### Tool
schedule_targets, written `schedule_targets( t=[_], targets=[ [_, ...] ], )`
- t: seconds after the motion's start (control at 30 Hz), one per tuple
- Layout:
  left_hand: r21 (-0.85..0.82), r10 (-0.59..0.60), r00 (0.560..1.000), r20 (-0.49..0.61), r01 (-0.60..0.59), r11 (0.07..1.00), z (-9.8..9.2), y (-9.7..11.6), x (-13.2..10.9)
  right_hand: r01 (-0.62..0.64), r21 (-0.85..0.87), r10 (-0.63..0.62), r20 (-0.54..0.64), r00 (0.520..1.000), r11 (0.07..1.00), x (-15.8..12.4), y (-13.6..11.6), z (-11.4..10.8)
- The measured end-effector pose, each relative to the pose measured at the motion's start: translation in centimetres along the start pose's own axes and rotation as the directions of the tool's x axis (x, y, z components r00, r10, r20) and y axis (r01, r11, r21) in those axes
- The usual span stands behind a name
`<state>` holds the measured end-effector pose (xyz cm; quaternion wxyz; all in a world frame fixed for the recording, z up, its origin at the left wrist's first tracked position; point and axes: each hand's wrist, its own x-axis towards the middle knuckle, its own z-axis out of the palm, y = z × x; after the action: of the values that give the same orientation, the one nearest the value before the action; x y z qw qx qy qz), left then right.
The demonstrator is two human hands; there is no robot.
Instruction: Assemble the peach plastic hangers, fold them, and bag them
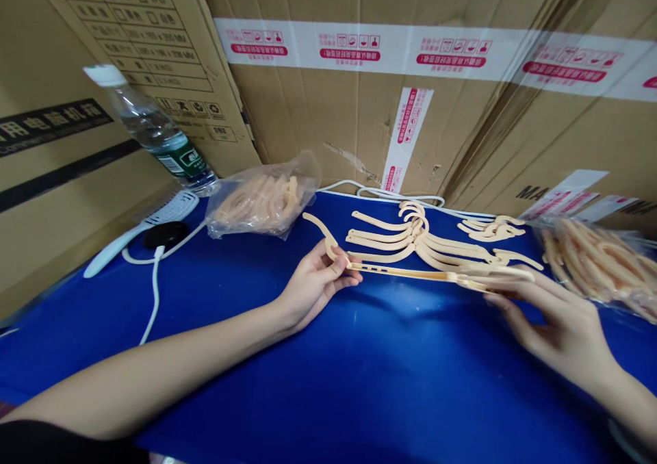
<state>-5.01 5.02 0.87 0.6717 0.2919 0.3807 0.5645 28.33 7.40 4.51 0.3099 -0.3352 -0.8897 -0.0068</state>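
Note:
A beige plastic folding hanger (403, 271) is stretched out sideways above the blue table, its narrow slotted edge turned toward me. My left hand (313, 286) pinches its left part between thumb and fingers, where a curved piece sticks up and to the left. At the other end, my right hand (559, 317) is closed on the hanger's right arm, thumb below and fingers above. Just behind it lie several similar beige hangers (382, 239), fanned out with their hooks together. Small loose curved beige pieces (491, 228) rest farther right.
A clear bag of beige parts (261, 204) sits at the back left, another bag (600, 262) at the right. A water bottle (169, 146), a pale hairbrush (144, 230) and a black round device (165, 234) with a white cable are at left. Cardboard boxes (318, 115) wall the table's back.

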Motion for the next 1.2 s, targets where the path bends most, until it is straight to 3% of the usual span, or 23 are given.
schedule_targets(
  t=[0.2,0.37,0.73,1.0,1.2],
  targets=[
    [-0.034,-0.004,0.996,0.086,0.007,0.999,0.0,-0.1,-0.1,0.0,-0.024,0.0,-0.005,1.0,1.0,0.0,0.2,-0.3],
    [-0.037,0.007,0.996,0.094,-0.004,0.999,0.1,-0.2,-0.1,0.021,-0.033,-0.022,-0.025,0.999,0.999,0.1,-0.1,-0.3],
    [0.018,0.079,0.996,-0.029,-0.078,0.997,0.2,-0.7,-0.6,0.052,0.002,-0.052,0.004,0.999,0.999,0.1,-1.2,0.2],
    [0.057,0.176,0.974,-0.142,-0.17,0.984,0.3,-0.6,-0.7,-0.012,0.089,0.01,0.032,0.999,0.996,0.3,-2.3,0.5],
    [0.042,0.187,0.969,-0.162,-0.183,0.982,0.3,-0.4,-0.6,-0.126,0.127,0.122,0.035,0.992,0.984,0.2,-2.4,0.3]
  ],
)
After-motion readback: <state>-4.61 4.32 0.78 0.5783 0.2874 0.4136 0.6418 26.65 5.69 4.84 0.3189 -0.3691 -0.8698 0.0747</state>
